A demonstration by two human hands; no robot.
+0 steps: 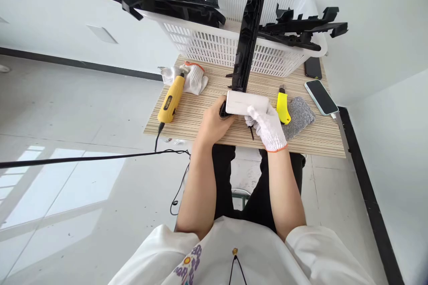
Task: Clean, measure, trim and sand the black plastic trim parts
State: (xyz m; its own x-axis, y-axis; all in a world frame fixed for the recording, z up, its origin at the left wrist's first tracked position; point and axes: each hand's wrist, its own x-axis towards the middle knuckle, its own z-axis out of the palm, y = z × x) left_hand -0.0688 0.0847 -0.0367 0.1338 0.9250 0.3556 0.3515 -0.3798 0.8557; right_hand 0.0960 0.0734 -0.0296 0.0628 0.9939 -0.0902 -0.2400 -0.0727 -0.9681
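Observation:
My bare left hand (216,120) is wrapped around the near end of a long black plastic trim strip (248,40). The strip runs away from me and rises over the rim of the white basket. My right hand (265,127), in a white knit glove with an orange cuff, grips a pale, smooth rectangular block (246,103). The block lies crosswise over the strip's near end and hides part of it; whether the two touch, I cannot tell. A thin dark piece (251,132) pokes out below my right fingers.
A white slatted basket (214,44) with several black plastic parts (174,2) stands at the table's (190,116) back. A yellow corded rotary tool (171,100) and gloves (195,79) lie left. Right are a yellow utility knife (282,107), grey cloth (299,118) and two phones (323,97).

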